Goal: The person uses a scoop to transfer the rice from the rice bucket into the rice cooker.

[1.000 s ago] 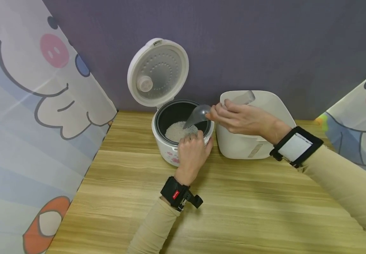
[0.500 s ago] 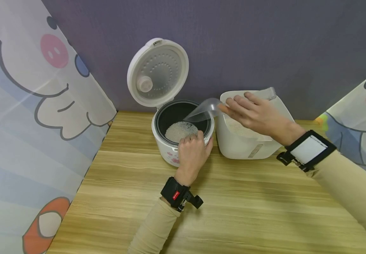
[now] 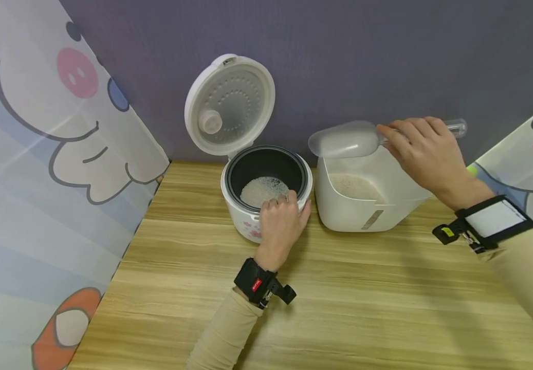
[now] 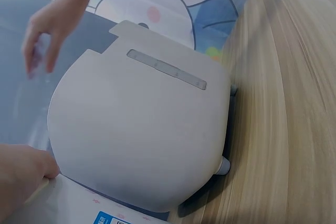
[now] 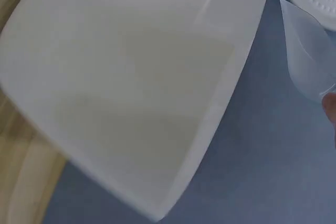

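In the head view my left hand [image 3: 279, 223] grips the front right rim of a white rice cooker [image 3: 243, 218], fingertips over the edge. White rice [image 3: 260, 190] covers the bottom of its dark inner pot [image 3: 266, 159]. My right hand [image 3: 425, 151] holds a clear plastic scoop [image 3: 347, 141] by its handle, above the white rice bin [image 3: 345, 216]. No rice shows in the scoop. More rice [image 3: 354, 186] lies inside the bin. The right wrist view has the scoop's bowl [image 5: 307, 51] at its right edge, with a fingertip beside it.
The cooker's lid [image 3: 231, 108] stands raised at the back left. Both containers sit side by side on a wood-grain table [image 3: 340, 298], close to the dark wall [image 3: 363, 61] behind. Cartoon-printed sheets [image 3: 16, 195] flank the table on both sides.
My right hand has carried the scoop from over the cooker's pot rightward to above the bin, and the scoop has turned and levelled out. My left hand stays on the cooker's rim.
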The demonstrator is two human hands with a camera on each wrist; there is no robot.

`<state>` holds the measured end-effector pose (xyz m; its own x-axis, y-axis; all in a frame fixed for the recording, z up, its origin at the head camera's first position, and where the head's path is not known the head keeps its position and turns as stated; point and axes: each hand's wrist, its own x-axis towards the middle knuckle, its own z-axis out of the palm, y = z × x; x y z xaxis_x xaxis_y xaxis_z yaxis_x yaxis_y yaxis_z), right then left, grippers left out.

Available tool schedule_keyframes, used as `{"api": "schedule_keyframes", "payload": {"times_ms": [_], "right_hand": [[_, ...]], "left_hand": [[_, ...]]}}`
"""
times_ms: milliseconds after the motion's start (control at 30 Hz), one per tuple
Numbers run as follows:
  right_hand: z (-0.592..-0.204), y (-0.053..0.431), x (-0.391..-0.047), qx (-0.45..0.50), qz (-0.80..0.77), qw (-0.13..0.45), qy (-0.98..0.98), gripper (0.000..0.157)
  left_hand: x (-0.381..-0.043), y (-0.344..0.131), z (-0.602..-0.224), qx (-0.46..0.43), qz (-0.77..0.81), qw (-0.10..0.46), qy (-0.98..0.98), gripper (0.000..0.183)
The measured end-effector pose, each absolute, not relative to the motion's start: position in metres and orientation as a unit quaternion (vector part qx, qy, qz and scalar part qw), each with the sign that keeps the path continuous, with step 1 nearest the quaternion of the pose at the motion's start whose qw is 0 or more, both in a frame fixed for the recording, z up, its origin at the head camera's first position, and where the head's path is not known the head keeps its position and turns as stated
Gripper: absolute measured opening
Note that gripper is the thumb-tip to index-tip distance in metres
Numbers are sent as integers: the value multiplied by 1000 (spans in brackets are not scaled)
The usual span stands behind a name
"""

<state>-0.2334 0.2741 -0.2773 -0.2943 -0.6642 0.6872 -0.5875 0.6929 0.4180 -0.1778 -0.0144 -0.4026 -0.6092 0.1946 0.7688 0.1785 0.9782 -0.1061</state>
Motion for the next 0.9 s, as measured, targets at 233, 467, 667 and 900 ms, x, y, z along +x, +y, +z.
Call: {"api": "schedule_keyframes", "payload": {"times_ms": [233, 467, 667, 900], "right_hand": [[-291, 306, -234, 339, -51, 411, -845, 34], [-302, 321, -236, 333, -87, 354, -870, 29], [-309, 324, -235, 344, -148, 291, -881, 30], [-311, 317, -232, 365, -214, 241, -873, 34]], "left_hand": [[-178, -14, -404, -104, 4, 430, -897, 43], [-179, -14, -404, -102, 10, 433, -896, 44], [-179, -13, -404, -104, 10, 438, -893, 44], [-179, -14, -404, -103, 14, 436, -894, 44]]}}
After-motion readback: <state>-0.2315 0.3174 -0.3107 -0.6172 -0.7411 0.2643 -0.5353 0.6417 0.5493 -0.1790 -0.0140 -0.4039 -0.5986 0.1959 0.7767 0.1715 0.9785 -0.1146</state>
